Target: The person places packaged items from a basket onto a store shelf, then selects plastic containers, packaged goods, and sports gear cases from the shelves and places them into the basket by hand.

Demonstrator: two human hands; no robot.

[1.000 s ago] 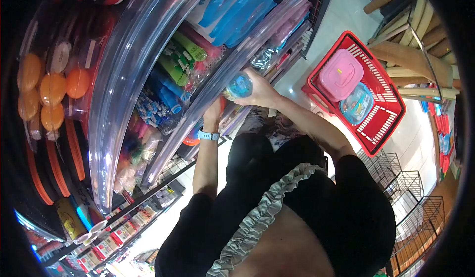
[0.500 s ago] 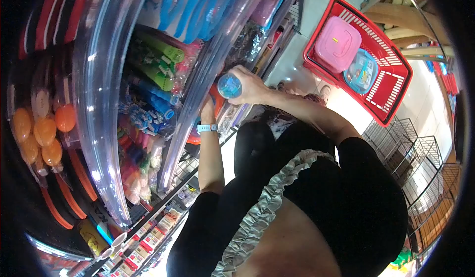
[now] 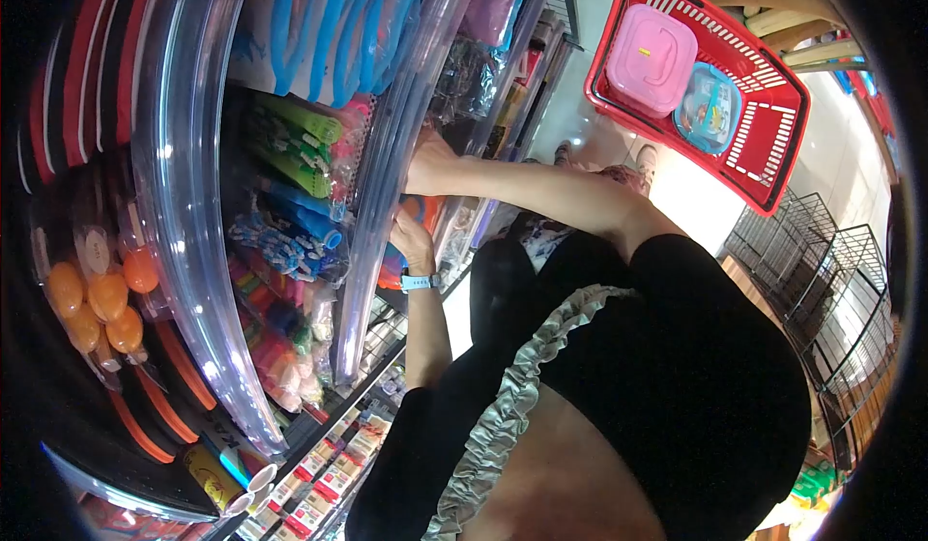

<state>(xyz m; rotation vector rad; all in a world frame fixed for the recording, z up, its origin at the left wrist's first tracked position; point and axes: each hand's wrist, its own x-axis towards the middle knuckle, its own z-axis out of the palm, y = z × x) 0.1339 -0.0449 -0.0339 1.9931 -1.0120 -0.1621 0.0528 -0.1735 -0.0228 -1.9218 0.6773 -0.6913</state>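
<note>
Head view: the two hands are apart, close together by the shelf's curved, clear plastic edge [image 3: 385, 174]. The right hand [image 3: 432, 162] reaches in behind that edge; its fingers are hidden, so whether it grips anything cannot be told. The left hand [image 3: 414, 239], below a pale-blue watch [image 3: 420, 281], has its fingers partly bent beside a smooth orange item [image 3: 422, 210], which sits between the hands, partly covered; contact is unclear. Beyond the edge lie slender green packs [image 3: 295, 145] in glossy film. A slotted red plastic basket [image 3: 790, 135] holds a rounded-square pink container [image 3: 652, 58].
</note>
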